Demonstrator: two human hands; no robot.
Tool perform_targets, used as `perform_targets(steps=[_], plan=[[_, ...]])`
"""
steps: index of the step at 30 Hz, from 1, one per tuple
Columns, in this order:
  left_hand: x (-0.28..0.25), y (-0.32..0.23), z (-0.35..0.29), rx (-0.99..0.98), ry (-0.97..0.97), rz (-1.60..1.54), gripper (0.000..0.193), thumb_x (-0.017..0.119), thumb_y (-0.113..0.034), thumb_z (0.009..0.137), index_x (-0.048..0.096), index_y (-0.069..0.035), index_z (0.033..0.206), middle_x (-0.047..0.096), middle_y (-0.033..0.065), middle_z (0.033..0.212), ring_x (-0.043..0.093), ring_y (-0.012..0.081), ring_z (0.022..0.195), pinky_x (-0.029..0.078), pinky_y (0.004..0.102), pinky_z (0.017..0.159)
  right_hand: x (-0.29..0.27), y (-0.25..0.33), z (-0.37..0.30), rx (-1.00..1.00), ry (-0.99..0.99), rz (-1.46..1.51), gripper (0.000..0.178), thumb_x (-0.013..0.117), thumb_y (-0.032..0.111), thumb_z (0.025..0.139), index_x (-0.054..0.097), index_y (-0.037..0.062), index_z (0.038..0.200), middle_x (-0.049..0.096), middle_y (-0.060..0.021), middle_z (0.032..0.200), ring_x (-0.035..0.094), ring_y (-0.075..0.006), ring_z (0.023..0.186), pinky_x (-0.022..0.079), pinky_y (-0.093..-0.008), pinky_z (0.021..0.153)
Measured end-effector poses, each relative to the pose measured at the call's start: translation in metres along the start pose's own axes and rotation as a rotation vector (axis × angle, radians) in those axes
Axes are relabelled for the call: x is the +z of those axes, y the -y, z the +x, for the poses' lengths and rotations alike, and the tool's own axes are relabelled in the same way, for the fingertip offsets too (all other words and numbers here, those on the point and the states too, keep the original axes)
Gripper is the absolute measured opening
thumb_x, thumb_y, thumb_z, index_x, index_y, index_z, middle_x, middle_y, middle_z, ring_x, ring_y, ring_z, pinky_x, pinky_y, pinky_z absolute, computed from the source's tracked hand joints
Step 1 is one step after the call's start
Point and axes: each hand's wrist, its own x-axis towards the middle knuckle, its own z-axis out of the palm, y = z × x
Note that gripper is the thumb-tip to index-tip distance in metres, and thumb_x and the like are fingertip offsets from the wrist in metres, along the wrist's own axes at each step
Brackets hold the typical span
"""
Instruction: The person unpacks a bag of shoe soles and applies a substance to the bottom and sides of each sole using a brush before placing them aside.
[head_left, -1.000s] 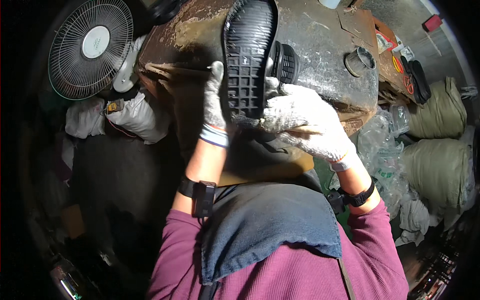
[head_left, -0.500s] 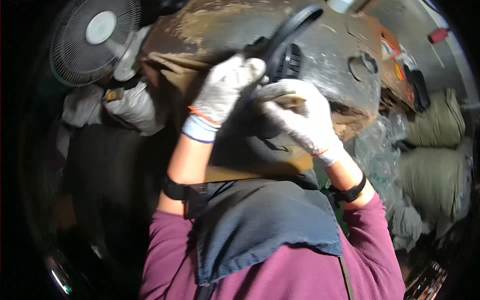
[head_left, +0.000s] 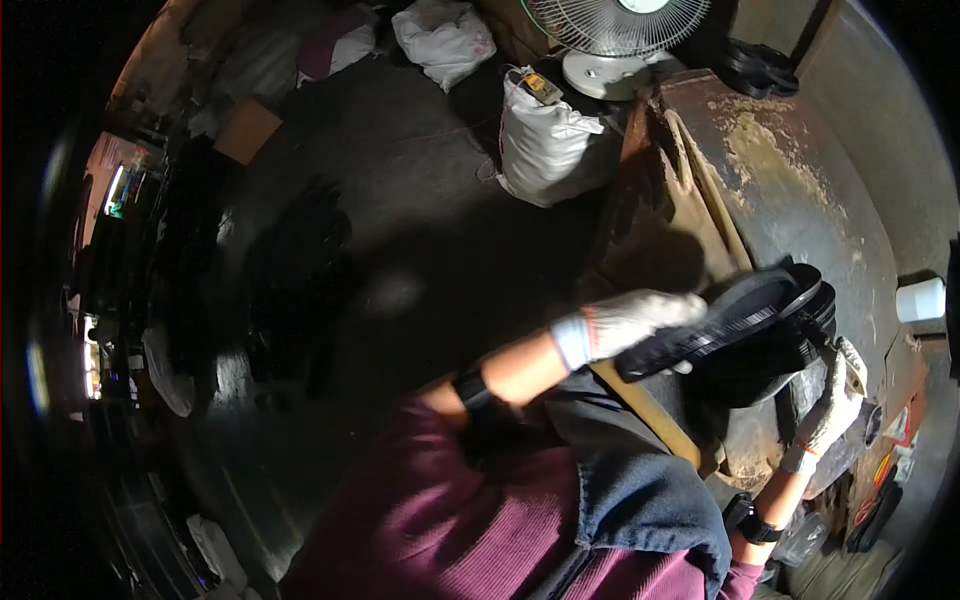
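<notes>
My left hand, in a white knitted glove, is closed on a black slide sandal, its thumb and fingers at the near-left end. The sandal lies tilted over other black footwear, which it partly hides. At the right edge of that footwear is my right hand, also gloved, its fingers curled. A small tan patch shows among these fingers; I cannot tell whether it is a held thing or part of the glove.
The worn bench has a tan cloth hanging at its edge. Beyond are a white sack, a fan and black footwear. A white cup stands at right; dark floor spreads left.
The view has swung left, so the fan and bench now appear farther right. The black sandal is tilted lower beside my left hand, and my hands are farther apart.
</notes>
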Motion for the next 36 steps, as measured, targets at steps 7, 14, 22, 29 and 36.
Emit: perform_targets(steps=[7,14,22,29,36], plan=[[-0.144,-0.078,-0.163,0.942,-0.432,-1.36,0.105,0.073,-0.069,0.087,0.038,0.005,0.154,0.05,0.0262,0.147,0.051,0.0386,0.133,0.044,0.0532,0.117,-0.04,-0.011,0.023,-0.099,-0.057,-0.139,0.038,0.059,0.021,0.108,0.069,-0.0087,0.129,0.074,-0.0192,0.121,0.072,-0.0235,0.107,0.053,-0.0352,0.103],[-0.136,-0.076,-0.042,0.725,-0.595,-0.928,0.091,0.047,-0.069,0.103,0.03,-0.005,0.165,0.025,0.0217,0.172,0.023,0.0416,0.159,0.018,0.0571,0.131,-0.035,0.027,-0.033,-0.299,-0.017,-0.651,0.04,0.046,0.019,0.108,0.065,-0.0011,0.136,0.069,-0.0202,0.132,0.063,-0.036,0.121,0.046,-0.0451,0.111],[0.014,0.051,0.154,0.032,0.088,0.768,0.091,0.075,-0.032,0.098,0.024,0.0,0.167,0.038,0.021,0.167,0.041,0.0292,0.151,0.034,0.038,0.124,-0.075,0.007,0.016,-0.166,-0.279,-0.142,0.024,0.066,0.007,0.092,0.079,0.0045,0.113,0.077,-0.0126,0.115,0.072,-0.0257,0.107,0.055,-0.0359,0.098],[0.031,0.05,0.178,0.03,0.051,0.722,0.11,0.085,-0.036,0.089,0.019,0.007,0.166,0.029,0.0249,0.171,0.027,0.0323,0.158,0.025,0.0397,0.128,-0.16,-0.024,-0.007,-0.363,-0.374,-0.81,0.027,0.06,-0.001,0.098,0.076,0.0012,0.119,0.076,-0.0134,0.118,0.072,-0.0255,0.11,0.058,-0.0376,0.097],[0.011,-0.024,0.176,0.078,0.081,0.903,0.107,0.083,-0.021,0.083,0.021,0.006,0.167,0.03,0.0191,0.171,0.03,0.029,0.156,0.022,0.0359,0.128,-0.212,-0.077,0.016,-0.371,-0.495,-0.899,0.024,0.063,0.019,0.099,0.076,0.0079,0.116,0.076,-0.0132,0.111,0.071,-0.0253,0.106,0.054,-0.0353,0.096]])
